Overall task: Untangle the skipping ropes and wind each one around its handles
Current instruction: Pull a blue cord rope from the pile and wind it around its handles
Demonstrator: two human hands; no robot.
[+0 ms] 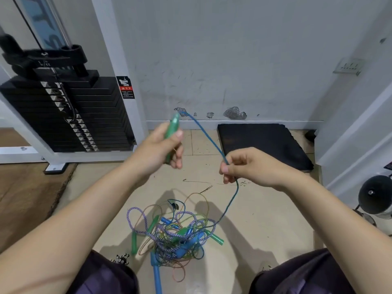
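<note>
My left hand [163, 148] grips a green handle [172, 129] held upright at chest height. A blue rope [209, 139] leaves the handle's top and runs down to my right hand [248, 166], which pinches it between thumb and fingers. Below that hand the rope hangs down into a tangled pile of skipping ropes [176, 234] on the floor between my knees. The pile holds green handles [216, 237], blue handles [157, 272], a purple-and-white braided rope [137, 211] and thin clear ropes.
A black weight stack machine [70, 111] with a white frame stands at the left. A black mat [263, 143] lies on the tiled floor by the wall. A round black-and-chrome object [375, 198] sits at the right edge.
</note>
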